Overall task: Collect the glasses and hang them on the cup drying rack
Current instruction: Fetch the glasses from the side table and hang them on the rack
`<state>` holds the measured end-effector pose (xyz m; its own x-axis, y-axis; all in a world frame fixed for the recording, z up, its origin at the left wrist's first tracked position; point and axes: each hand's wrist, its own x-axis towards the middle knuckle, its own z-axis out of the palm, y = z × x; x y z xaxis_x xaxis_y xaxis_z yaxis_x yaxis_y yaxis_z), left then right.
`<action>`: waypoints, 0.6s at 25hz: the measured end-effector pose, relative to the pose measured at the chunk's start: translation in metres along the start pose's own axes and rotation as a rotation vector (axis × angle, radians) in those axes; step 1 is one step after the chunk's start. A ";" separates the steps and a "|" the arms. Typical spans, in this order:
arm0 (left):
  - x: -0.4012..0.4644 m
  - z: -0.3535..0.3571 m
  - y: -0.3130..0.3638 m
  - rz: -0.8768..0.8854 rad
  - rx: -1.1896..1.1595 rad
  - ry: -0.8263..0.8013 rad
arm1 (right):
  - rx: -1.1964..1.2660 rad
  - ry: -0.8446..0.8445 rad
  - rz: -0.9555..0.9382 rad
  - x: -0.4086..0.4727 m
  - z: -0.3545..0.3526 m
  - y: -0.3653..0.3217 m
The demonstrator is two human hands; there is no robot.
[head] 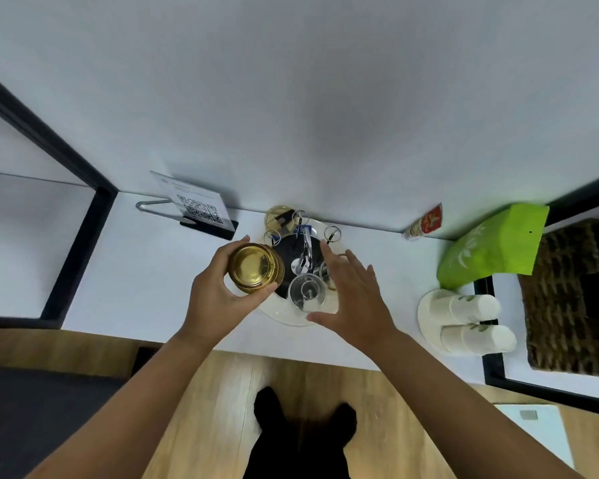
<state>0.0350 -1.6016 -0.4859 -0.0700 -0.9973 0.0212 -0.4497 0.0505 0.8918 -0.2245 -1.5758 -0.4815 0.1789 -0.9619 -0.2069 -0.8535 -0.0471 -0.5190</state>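
Head view. At centre frame the left hand (218, 292) grips an amber glass (255, 268) around its side wall, thumb on the lower edge and fingers curled over the upper left. The glass is inverted — its thick base faces the camera, so its long axis runs roughly along the line of sight and the mouth points down toward the counter.

Just right of it stands the cup drying rack (305, 250), a chrome stem with ring-tipped arms rising from a round tray (284, 316) with a dark centre. A clear glass (306, 292) hangs mouth-down on the arm nearest the camera, base toward the lens; a second amber glass (278, 216) sits on a far arm at the upper left of the rack, against the wall.

The right hand (353, 299) is spread flat with fingers splayed, holding nothing — it overlaps the rack's right side in the picture, and contact with the clear glass cannot be told.

On the white counter (146, 271): a QR-code sign (198, 207) upper left, a red-labelled sachet (426, 223) and a green bag (495, 243) right, and two stacks of paper cups (471, 323) lying on their sides lower right.
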 end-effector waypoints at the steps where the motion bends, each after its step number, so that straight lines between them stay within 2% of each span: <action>1: 0.000 0.002 -0.004 -0.005 -0.007 -0.010 | -0.012 0.003 0.004 0.001 0.007 0.002; 5: 0.002 0.007 -0.014 -0.005 -0.024 -0.046 | -0.049 0.022 0.022 0.010 0.023 0.008; 15: 0.012 0.024 -0.044 -0.014 0.028 -0.166 | -0.116 -0.058 0.000 0.029 0.040 0.019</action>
<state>0.0326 -1.6145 -0.5362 -0.2085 -0.9757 -0.0677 -0.4763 0.0409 0.8783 -0.2160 -1.5940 -0.5302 0.2042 -0.9449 -0.2558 -0.9037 -0.0815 -0.4203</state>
